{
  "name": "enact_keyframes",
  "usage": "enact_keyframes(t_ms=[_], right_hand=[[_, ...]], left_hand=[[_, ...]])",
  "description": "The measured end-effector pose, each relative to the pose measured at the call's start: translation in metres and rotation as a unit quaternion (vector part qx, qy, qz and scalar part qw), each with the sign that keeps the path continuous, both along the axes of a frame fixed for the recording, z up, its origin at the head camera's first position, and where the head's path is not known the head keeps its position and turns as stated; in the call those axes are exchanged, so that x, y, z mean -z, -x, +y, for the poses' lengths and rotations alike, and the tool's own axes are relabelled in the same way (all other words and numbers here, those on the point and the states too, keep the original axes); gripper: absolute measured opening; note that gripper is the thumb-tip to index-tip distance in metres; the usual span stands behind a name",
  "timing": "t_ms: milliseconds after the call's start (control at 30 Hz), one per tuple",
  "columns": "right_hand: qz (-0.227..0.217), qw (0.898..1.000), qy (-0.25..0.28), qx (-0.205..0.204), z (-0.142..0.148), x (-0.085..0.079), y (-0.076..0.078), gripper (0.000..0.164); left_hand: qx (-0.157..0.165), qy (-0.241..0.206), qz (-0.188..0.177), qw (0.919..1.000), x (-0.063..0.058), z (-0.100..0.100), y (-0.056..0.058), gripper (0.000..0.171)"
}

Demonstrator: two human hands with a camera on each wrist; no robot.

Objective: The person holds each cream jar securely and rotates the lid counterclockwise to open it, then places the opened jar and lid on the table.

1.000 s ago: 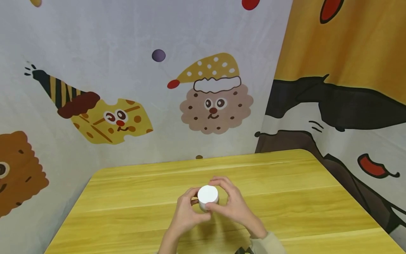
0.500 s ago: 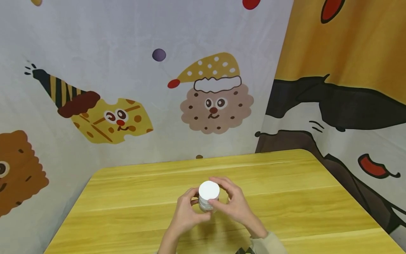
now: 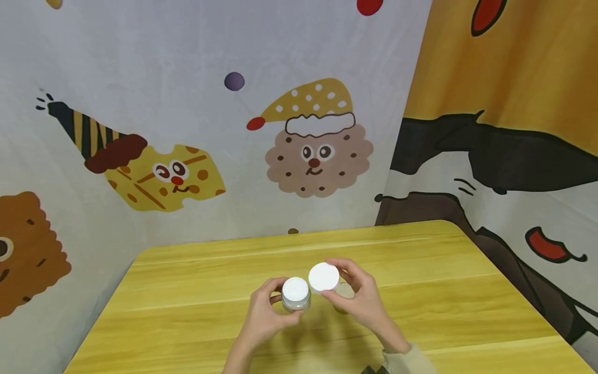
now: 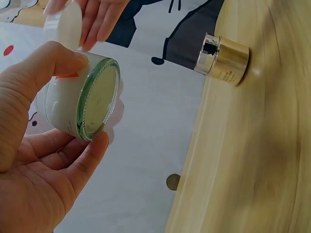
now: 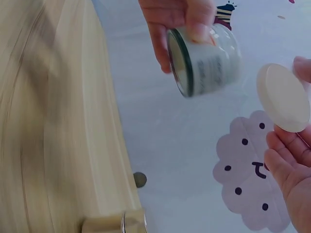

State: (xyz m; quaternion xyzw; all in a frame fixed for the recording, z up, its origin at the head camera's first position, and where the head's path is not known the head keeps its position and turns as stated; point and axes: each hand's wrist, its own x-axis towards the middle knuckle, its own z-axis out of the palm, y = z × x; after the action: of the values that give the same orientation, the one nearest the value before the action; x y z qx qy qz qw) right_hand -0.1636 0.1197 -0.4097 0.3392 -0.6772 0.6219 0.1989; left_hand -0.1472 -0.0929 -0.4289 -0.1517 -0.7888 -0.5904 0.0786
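Note:
My left hand [image 3: 265, 313] grips a small glass cosmetic jar [image 3: 296, 300] between thumb and fingers, raised above the wooden table. White shows across the jar's top, and the left wrist view reveals its greenish glass base [image 4: 100, 99]. Just to the right, my right hand [image 3: 362, 297] pinches a round white lid [image 3: 324, 277] by its edges. A narrow gap separates lid and jar in the right wrist view, where the jar [image 5: 209, 68] is slightly blurred. Behind the right hand's fingers, a shiny gold container [image 4: 228, 60] stands on the table, partly hidden in the head view.
The yellow wood-grain table [image 3: 196, 291] has rounded far corners. Beyond its back edge hangs a pale curtain [image 3: 187, 93] printed with cartoon food, and an orange and black printed section [image 3: 504, 93] hangs at the right.
The white lid has come up off the jar and moved right with my right hand. My left hand has shifted slightly left with the jar, and the gold container now shows.

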Motion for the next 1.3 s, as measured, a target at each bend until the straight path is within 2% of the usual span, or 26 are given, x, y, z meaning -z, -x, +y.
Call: enact_keyframes(t_ms=[167, 400, 633, 767, 1033, 1300], right_hand=[[0.001, 1.0, 0.004, 0.025, 0.013, 0.001, -0.003, 0.048], [-0.002, 1.0, 0.028, 0.01, 0.035, 0.001, -0.005, 0.044], [-0.034, 0.998, 0.025, 0.052, 0.055, 0.008, -0.01, 0.049], [-0.037, 0.997, 0.001, 0.073, 0.063, 0.011, -0.011, 0.05], [-0.011, 0.992, -0.034, 0.118, 0.07, 0.013, -0.011, 0.056], [0.019, 0.981, -0.082, 0.172, 0.077, 0.015, -0.013, 0.06]], left_hand=[[-0.017, -0.001, -0.012, 0.9998, 0.001, -0.005, -0.002, 0.053], [-0.037, 0.0, -0.024, 0.999, 0.005, -0.016, -0.006, 0.053], [-0.052, 0.001, -0.036, 0.998, 0.008, -0.026, -0.011, 0.055], [-0.057, 0.01, -0.036, 0.9977, 0.008, -0.03, -0.011, 0.055], [-0.057, 0.014, -0.035, 0.9976, 0.009, -0.033, -0.011, 0.054], [-0.059, 0.01, -0.033, 0.9977, 0.012, -0.035, -0.01, 0.055]])
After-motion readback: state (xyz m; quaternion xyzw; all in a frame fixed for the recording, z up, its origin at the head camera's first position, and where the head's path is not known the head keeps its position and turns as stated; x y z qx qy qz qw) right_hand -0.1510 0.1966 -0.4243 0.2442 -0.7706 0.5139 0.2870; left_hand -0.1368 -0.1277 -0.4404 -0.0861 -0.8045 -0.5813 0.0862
